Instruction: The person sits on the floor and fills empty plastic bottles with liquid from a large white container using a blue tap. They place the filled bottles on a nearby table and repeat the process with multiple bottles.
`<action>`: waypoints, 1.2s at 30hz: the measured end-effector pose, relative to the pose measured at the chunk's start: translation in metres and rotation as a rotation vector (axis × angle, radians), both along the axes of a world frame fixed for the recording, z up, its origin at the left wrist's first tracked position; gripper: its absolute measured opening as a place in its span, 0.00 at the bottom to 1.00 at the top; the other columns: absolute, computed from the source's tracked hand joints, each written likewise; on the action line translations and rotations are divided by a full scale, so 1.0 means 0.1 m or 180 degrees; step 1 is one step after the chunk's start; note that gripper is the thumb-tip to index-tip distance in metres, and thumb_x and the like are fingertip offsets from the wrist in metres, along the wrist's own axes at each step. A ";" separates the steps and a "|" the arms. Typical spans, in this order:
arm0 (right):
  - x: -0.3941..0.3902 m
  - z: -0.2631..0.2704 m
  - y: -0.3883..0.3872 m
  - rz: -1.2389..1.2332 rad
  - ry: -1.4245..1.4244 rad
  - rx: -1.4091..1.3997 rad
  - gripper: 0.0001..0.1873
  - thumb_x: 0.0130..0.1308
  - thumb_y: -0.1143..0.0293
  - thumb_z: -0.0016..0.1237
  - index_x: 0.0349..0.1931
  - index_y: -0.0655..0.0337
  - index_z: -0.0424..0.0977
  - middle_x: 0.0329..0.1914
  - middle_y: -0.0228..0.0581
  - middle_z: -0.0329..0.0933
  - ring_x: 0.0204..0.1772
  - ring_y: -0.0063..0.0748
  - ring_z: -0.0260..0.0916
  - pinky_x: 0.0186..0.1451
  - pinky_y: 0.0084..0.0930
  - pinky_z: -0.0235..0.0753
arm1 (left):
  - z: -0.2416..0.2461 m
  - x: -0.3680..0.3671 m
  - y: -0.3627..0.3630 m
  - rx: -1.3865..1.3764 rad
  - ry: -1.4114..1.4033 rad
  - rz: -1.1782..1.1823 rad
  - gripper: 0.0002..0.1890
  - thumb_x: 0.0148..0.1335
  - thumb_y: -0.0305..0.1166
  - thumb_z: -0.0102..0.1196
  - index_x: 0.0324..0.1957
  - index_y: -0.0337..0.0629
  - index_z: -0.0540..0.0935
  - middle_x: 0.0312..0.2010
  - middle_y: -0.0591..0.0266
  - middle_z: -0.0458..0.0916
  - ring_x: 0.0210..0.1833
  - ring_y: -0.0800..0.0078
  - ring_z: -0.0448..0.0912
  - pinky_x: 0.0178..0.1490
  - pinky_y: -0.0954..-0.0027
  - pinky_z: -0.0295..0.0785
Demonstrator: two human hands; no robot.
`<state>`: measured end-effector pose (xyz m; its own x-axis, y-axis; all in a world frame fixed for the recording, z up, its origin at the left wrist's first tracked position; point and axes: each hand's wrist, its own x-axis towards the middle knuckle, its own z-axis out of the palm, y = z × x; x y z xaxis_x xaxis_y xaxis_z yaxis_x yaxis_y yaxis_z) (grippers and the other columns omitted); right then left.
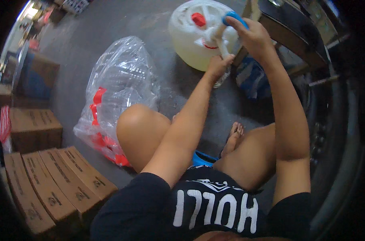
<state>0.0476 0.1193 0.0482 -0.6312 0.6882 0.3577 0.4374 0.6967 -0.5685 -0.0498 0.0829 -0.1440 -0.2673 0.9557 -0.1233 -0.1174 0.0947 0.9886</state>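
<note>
A large translucent plastic drum (pixel 187 49) stands on the floor, with a red cap (pixel 198 19) on top and pale yellow liquid inside. My right hand (pixel 256 36) is closed around a blue part (pixel 235 18) above the drum's right side; it looks like the top of a hand pump. From near it a whitish tube (pixel 223 48) slants down to my left hand (pixel 220 64), whose fingers grip its lower end. Just below that hand a clear container (pixel 222 80) partly shows; whether the hand also touches it I cannot tell.
Clear plastic bags with red strips (pixel 122 75) lie left of my knee. Cardboard boxes (pixel 62 180) line the lower left, with another carton (pixel 36 128) behind. A dark-topped piece of furniture (pixel 294 25) stands at the upper right, a blue bag (pixel 251 78) beneath it.
</note>
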 end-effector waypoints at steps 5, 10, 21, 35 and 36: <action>-0.03 -0.07 0.04 -0.0442 0.0078 -0.0873 0.29 0.59 0.42 0.45 0.27 0.67 0.75 0.17 0.39 0.68 0.24 0.29 0.64 0.29 0.29 0.63 | 0.01 0.04 -0.01 -0.0196 0.0514 0.0065 0.29 0.49 0.57 0.52 0.39 0.40 0.81 0.36 0.49 0.80 0.44 0.57 0.77 0.51 0.59 0.66; -0.08 -0.24 0.10 -0.0420 0.0234 -0.1277 0.24 0.62 0.48 0.47 0.21 0.62 0.68 0.16 0.23 0.57 0.19 0.12 0.50 0.20 0.15 0.50 | 0.13 0.05 -0.07 -0.0095 0.1051 0.0225 0.27 0.48 0.54 0.57 0.35 0.35 0.81 0.29 0.53 0.81 0.36 0.63 0.79 0.43 0.64 0.70; -0.19 -0.68 0.24 -0.0507 0.0063 -0.0776 0.28 0.60 0.43 0.45 0.23 0.65 0.71 0.16 0.26 0.60 0.19 0.16 0.55 0.22 0.20 0.55 | 0.17 0.03 -0.03 -0.0614 0.0861 -0.0137 0.33 0.44 0.62 0.55 0.43 0.46 0.80 0.42 0.52 0.79 0.50 0.57 0.74 0.56 0.53 0.62; -0.25 -0.71 0.20 -0.0540 -0.0309 -0.0749 0.32 0.58 0.39 0.42 0.32 0.67 0.76 0.30 0.57 0.75 0.37 0.53 0.73 0.40 0.40 0.69 | -0.16 -0.02 0.10 0.0232 0.0137 -0.0051 0.24 0.53 0.49 0.58 0.43 0.39 0.80 0.38 0.58 0.81 0.41 0.68 0.77 0.45 0.67 0.69; -0.26 -0.58 0.15 -0.0461 -0.0317 -0.0868 0.32 0.58 0.40 0.42 0.33 0.68 0.76 0.33 0.56 0.76 0.39 0.52 0.74 0.41 0.39 0.70 | -0.07 -0.03 0.06 0.0144 0.0195 -0.0016 0.23 0.53 0.49 0.57 0.43 0.39 0.80 0.37 0.58 0.81 0.40 0.69 0.77 0.44 0.67 0.69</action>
<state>0.0211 0.1342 -0.0096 -0.5425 0.8353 0.0891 0.5838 0.4511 -0.6751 -0.0531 0.0892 -0.1505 -0.2682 0.9613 -0.0634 -0.0562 0.0501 0.9972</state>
